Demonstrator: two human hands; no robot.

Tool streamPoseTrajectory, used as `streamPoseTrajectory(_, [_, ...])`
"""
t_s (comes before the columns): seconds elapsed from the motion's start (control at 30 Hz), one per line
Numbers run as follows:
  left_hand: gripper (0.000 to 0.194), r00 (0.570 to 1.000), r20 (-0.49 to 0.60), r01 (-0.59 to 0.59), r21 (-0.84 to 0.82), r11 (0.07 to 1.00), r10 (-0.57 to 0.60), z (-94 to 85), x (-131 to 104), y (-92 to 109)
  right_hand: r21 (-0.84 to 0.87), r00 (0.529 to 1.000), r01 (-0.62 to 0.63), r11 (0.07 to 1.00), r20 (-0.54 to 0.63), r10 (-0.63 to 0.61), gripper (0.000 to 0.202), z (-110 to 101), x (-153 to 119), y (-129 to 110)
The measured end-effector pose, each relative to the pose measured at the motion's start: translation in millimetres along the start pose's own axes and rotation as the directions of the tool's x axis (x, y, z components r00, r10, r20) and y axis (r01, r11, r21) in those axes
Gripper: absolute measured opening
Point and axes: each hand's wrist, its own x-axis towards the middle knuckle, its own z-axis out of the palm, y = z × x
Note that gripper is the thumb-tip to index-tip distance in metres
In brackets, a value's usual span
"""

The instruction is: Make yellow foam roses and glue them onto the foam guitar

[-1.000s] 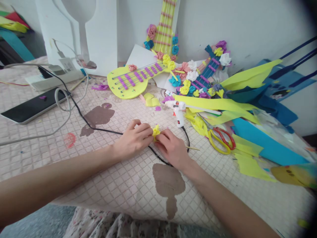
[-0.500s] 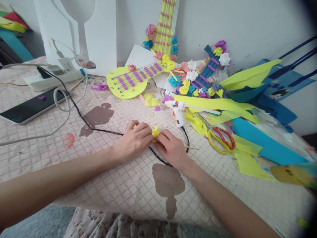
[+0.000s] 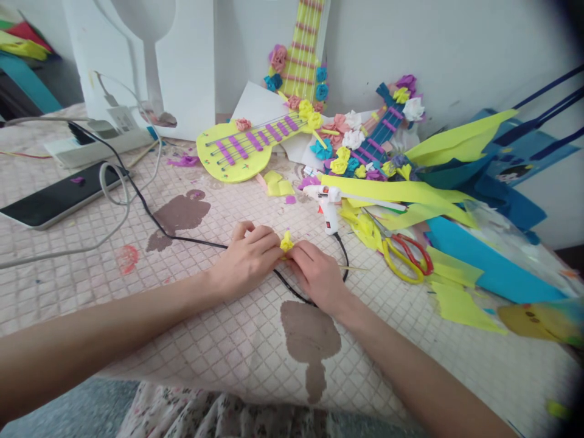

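Between my fingertips sits a small yellow crepe-paper flower [image 3: 286,241], low over the quilted cloth. My left hand [image 3: 250,258] pinches it from the left, fingers curled. From the other side my right hand [image 3: 322,274] closes on its base. A thin wooden stick [image 3: 358,268] pokes out to the right from behind the right hand; whether that hand grips it is hidden. The black cord [image 3: 201,244] runs beneath both hands. Just beyond them lies a white glue gun [image 3: 329,210], and scissors [image 3: 406,255] with red and yellow handles rest to the right.
A yellow paper guitar [image 3: 235,164] lies at the back, near a blue one [image 3: 376,137] covered in paper flowers. Yellow and blue paper strips [image 3: 488,258] spread over the right side. At left are a phone-like black slab [image 3: 59,198] and a power strip [image 3: 95,146].
Both hands stay nearly in place around the yellow flower. The wooden stick beside the right hand has shifted slightly, tilting up a little.
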Motion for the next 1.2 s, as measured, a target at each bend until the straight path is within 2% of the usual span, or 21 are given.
streamPoseTrajectory(0.3, [0.015,1.000,-0.013,-0.016,0.023,1.000,0.016,1.1,-1.3,-0.7,0.066,0.996,-0.026,0.998,-0.082,0.031,0.016,1.2,-2.1,0.0])
streamPoseTrajectory(0.63, [0.013,0.998,-0.065,0.016,0.014,1.000,-0.015,0.5,0.8,1.1,-0.057,0.998,0.006,0.998,-0.066,-0.010,0.022,1.8,-2.1,0.9])
streamPoseTrajectory(0.8, [0.014,0.999,-0.044,-0.015,0.037,0.999,0.017,3.1,0.1,0.3,-0.052,0.999,-0.005,0.999,-0.043,0.003,0.022,-0.9,-0.5,-1.2])
streamPoseTrajectory(1.0, [0.014,0.999,-0.032,-0.014,0.064,0.998,0.016,3.9,-1.6,-0.8,0.029,0.992,-0.073,0.997,-0.100,0.075,0.015,0.0,-3.2,0.0])
streamPoseTrajectory(1.2, [0.014,1.000,-0.009,0.000,0.054,0.999,0.001,2.9,-1.0,-1.9,-0.004,0.994,-0.071,0.997,-0.079,0.071,0.017,-1.9,-7.4,1.5])
